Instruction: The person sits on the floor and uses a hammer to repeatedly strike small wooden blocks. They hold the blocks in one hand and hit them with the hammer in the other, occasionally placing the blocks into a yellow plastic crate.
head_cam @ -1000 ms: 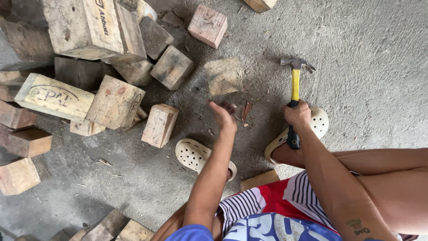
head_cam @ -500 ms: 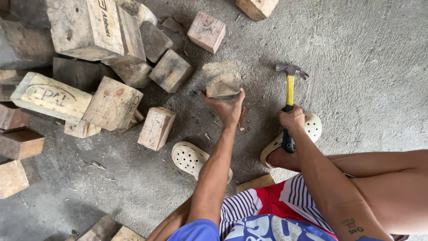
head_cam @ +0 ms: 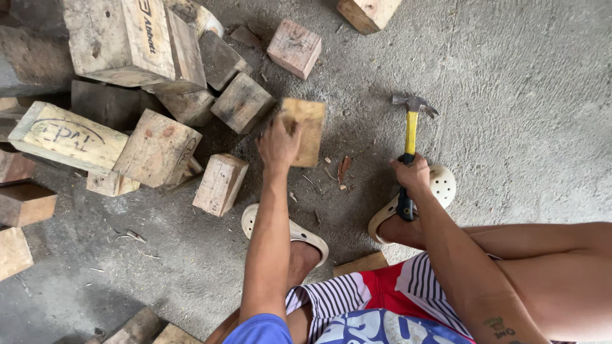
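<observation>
Left hand (head_cam: 278, 144) gripped 1 wooden block (head_cam: 305, 130), lifted off the concrete floor (head_cam: 523, 76), arm stretched forward. Right hand (head_cam: 411, 175) was closed on the claw hammer (head_cam: 411, 137) low on its black grip, head up, forward of the knuckles. Judgement: seat block flat, fingers clear of any strike.

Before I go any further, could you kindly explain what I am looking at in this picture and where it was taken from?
This is one view from a camera worn on a person's head, looking down at their own arms and legs. There is no machine. The left hand grips a wooden block lifted off the concrete floor. The right hand holds a claw hammer with a yellow and black handle. A pile of wooden blocks lies to the left, and the person wears pale perforated clogs.
</observation>
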